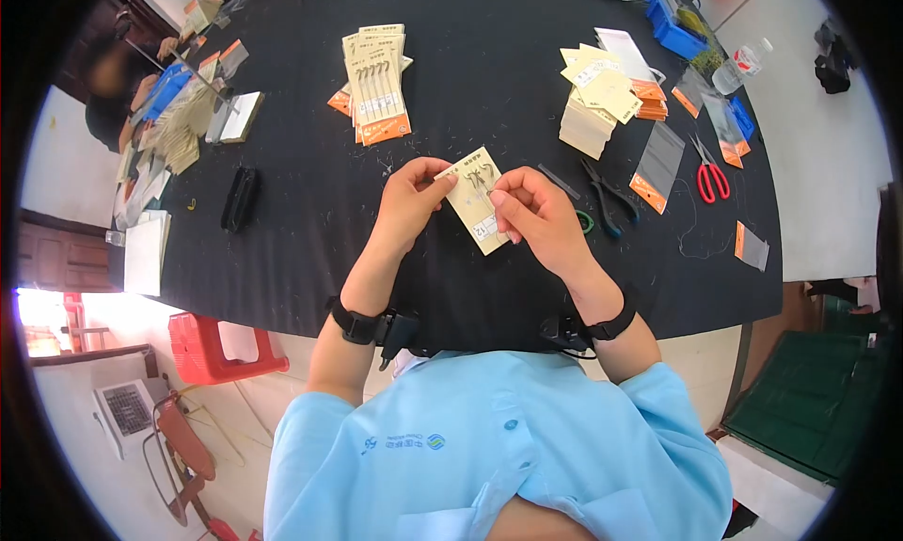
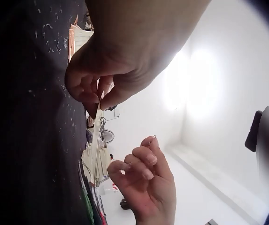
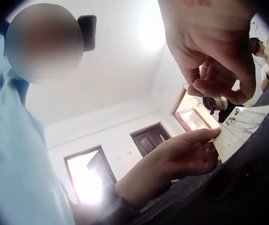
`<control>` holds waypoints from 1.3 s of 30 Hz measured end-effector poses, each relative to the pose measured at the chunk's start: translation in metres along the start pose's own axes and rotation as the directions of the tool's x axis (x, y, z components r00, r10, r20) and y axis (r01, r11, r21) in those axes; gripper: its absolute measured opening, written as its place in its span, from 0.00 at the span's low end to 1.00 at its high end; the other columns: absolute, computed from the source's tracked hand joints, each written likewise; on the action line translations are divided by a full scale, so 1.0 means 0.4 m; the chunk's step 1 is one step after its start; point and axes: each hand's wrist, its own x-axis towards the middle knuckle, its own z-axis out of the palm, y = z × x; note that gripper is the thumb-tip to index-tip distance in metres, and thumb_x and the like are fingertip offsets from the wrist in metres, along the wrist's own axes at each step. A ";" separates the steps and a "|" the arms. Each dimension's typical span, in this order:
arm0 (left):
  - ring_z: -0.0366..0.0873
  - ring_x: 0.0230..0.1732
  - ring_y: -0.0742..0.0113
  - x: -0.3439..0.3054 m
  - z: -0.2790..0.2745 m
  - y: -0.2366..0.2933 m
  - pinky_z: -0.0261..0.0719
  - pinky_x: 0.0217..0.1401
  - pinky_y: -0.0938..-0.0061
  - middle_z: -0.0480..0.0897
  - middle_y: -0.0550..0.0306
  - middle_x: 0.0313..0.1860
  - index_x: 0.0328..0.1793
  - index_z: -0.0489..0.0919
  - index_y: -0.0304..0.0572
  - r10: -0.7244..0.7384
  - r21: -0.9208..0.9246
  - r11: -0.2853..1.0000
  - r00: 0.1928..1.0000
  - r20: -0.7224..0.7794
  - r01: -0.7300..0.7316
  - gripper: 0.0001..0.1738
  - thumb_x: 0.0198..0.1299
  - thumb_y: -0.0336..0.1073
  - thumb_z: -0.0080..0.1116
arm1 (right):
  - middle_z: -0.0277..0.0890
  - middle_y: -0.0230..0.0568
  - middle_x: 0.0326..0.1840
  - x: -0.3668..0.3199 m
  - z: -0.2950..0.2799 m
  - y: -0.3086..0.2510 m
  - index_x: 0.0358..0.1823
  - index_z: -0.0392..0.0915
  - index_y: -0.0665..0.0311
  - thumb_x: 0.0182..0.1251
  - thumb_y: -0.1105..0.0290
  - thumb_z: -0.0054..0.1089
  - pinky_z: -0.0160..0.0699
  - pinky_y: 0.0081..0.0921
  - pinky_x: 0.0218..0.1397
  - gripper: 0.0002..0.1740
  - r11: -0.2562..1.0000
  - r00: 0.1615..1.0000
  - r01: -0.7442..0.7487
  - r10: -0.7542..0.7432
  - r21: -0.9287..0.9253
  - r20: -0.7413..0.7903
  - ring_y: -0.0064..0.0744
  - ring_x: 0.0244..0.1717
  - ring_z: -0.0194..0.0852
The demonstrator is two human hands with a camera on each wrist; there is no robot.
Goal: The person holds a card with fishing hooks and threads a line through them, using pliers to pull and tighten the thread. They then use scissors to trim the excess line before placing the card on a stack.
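While the left hand pinches the hook card near frame centre, likely steadying it, the right hand pinches a tiny metal piece, apparently for precise placement; right of centre, pliers lie presumably within reach.

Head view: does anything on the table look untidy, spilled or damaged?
Two things look untidy. The top cream cards beyond the right hand splay at different angles instead of lining up, and small pale scraps litter the black tablecloth. I see no obvious spill or damage.
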 end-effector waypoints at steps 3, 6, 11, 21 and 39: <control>0.72 0.34 0.81 -0.010 0.008 -0.010 0.68 0.36 0.85 0.80 0.64 0.35 0.47 0.79 0.39 -0.010 0.023 1.000 1.000 -0.010 0.010 0.13 0.60 0.37 0.60 | 0.72 0.30 0.24 -0.026 0.002 -0.026 0.41 0.71 0.65 0.69 0.69 0.54 0.61 0.10 0.22 0.07 0.996 0.995 -0.075 0.071 0.056 0.067 0.12 0.22 0.64; 0.72 0.35 0.81 -0.012 0.013 -0.014 0.67 0.36 0.85 0.80 0.64 0.35 0.47 0.78 0.38 0.007 0.027 1.000 1.000 -0.023 -0.007 0.12 0.60 0.37 0.59 | 0.71 0.31 0.23 -0.081 -0.002 -0.054 0.41 0.71 0.65 0.69 0.69 0.53 0.58 0.09 0.20 0.07 0.978 0.974 -0.150 0.120 0.148 0.189 0.12 0.20 0.63; 0.74 0.37 0.79 -0.010 0.027 -0.036 0.71 0.39 0.83 0.80 0.62 0.38 0.48 0.77 0.37 0.038 -0.091 0.995 0.998 0.044 -0.034 0.12 0.60 0.32 0.59 | 0.72 0.32 0.23 -0.058 0.025 0.007 0.41 0.70 0.65 0.70 0.69 0.52 0.61 0.11 0.23 0.07 0.967 0.995 -0.085 0.070 0.239 0.071 0.14 0.20 0.63; 0.78 0.40 0.75 -0.021 0.024 -0.027 0.77 0.44 0.80 0.78 0.57 0.41 0.48 0.74 0.34 -0.028 -0.164 0.986 0.998 0.049 0.035 0.11 0.60 0.28 0.56 | 0.72 0.32 0.25 0.004 0.032 0.084 0.43 0.71 0.64 0.70 0.68 0.53 0.60 0.12 0.23 0.08 0.929 0.995 0.005 0.032 0.370 -0.094 0.15 0.22 0.65; 0.79 0.44 0.71 -0.016 0.043 -0.037 0.80 0.48 0.76 0.77 0.53 0.44 0.50 0.72 0.30 -0.059 -0.268 0.960 0.995 0.076 0.077 0.12 0.61 0.26 0.54 | 0.71 0.31 0.24 0.004 0.008 0.098 0.43 0.70 0.64 0.71 0.66 0.53 0.58 0.10 0.23 0.09 0.882 0.998 -0.015 0.046 0.472 -0.053 0.13 0.20 0.59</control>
